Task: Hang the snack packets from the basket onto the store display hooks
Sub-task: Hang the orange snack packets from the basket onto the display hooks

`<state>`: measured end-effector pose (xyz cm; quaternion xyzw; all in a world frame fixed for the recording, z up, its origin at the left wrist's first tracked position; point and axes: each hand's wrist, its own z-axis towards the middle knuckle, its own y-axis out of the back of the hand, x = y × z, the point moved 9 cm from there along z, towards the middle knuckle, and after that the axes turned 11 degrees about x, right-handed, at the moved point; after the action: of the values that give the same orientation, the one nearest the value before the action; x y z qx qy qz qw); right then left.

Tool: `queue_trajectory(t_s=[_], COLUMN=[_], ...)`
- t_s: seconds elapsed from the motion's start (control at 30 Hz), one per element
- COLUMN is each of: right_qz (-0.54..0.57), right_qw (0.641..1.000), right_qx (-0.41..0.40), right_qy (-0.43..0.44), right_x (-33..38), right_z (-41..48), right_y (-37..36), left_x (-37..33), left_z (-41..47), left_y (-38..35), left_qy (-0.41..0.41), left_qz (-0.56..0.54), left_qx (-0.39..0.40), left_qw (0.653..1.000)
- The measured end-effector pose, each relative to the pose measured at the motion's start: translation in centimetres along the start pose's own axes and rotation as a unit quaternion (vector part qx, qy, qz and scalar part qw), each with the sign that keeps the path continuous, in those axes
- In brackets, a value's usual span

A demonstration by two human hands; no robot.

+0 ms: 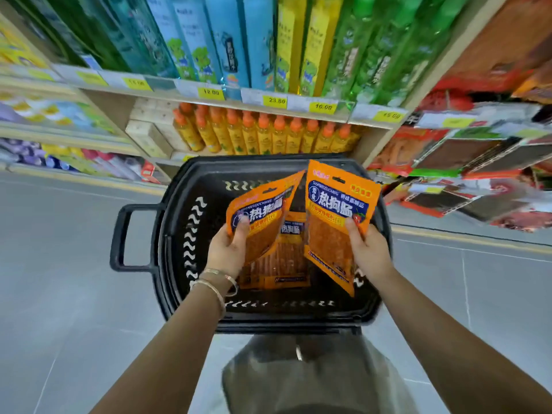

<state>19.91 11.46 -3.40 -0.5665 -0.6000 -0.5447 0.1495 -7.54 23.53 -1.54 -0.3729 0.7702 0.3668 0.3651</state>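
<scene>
Both full: left hand [227, 249] curled round the lower part of a flat glossy orange snack packet [260, 216], thumb on the front, packet tilted left. right hand [369, 249] gripping a second orange snack packet [337, 210] the same way, thumb on front, near upright. Upper corners near each other. Both held just above an open black perforated plastic basket [179, 234] with a loop handle on its left side.

Packet look: dark blue label band with white characters, yellow strip beneath, clear window showing reddish-brown strips, hang slot punched near the top edge.

More matching packets [286, 258] lying flat in the basket, directly below. Thin metal bangles [215, 282] on left wrist. Rack of hanging red and brown packets [478, 162] at right; orange-capped yellow bottles [268, 135] shelved behind the basket.
</scene>
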Motion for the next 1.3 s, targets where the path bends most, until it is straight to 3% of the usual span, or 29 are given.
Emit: queue_trajectory(t_s=[0.1,0.33,0.57,0.73,0.9,1.3], right_qz=[0.040,0.139,0.067,0.047,0.035,0.117], right_qw=[0.996,0.970,0.958,0.930,0.903,0.842], right_qx=[-0.065,-0.183,-0.240,-0.297,-0.298,-0.350], right_qy=[0.055,0.074,0.145,0.213,0.306,0.394], right_x=[1.7,0.6,2.0,4.4,9.8,22.4], right_z=[-2.8,-9.4,-14.5,-16.6,-16.3,-10.4], right_y=[5.5,19.3,33.5,42.6,49.3,62.0], left_x=[-5.0,-16.4,-26.0,-33.7,-41.7,-57.2], left_z=[-1.8,-6.2,-10.7,-12.8,-13.8,-10.3], left_y=[-1.5,-10.0,-19.0,-23.3,-25.2,-24.1], left_qy=[-0.048,-0.209,-0.261,-0.303,-0.386,-0.481], left_qz=[0.024,0.032,-0.024,-0.024,-0.035,-0.072], left_qx=[0.009,0.032,-0.007,-0.013,-0.008,-0.067], left_qw=[0.999,0.977,0.965,0.952,0.922,0.871])
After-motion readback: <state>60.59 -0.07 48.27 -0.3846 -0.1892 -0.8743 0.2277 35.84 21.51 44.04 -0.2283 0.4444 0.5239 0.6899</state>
